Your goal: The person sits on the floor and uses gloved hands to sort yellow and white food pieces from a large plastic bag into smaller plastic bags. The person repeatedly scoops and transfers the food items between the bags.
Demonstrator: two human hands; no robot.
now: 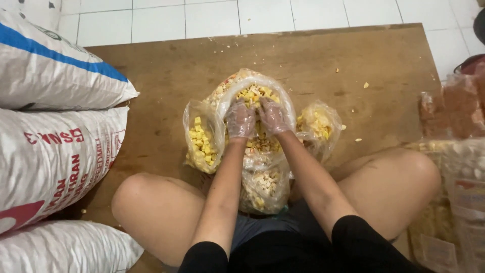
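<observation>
Sitting cross-legged on a brown wooden board (353,65), a person works both hands into a large clear plastic bag (262,146) that lies on the board between the knees. The bag is open at its far end, its thin film crumpled and glossy, and it is filled with small cubes in yellow, cream and pale orange. The left hand (240,120) and the right hand (273,117), each in a thin transparent glove, sit side by side inside the bag's mouth, nearly touching, fingers bent down into the cubes. Whether the fingers are closed on any pieces cannot be told, since the tips are buried.

Just left of the large bag stands a smaller clear bag (202,139) of bright yellow cubes, open at the top and leaning against it. Just right of the large bag lies another small bag (319,126) with paler yellow pieces, touching its side. A few loose crumbs (366,85) lie on the board beyond and to the right of the large bag.

Well to the left of the large bag, white woven sacks (55,151) with blue and red markings are stacked at the board's edge. To the right, near the person's knee, lie packets (459,167) of pale and reddish snacks in clear wrapping. White floor tiles (252,15) lie beyond the board.
</observation>
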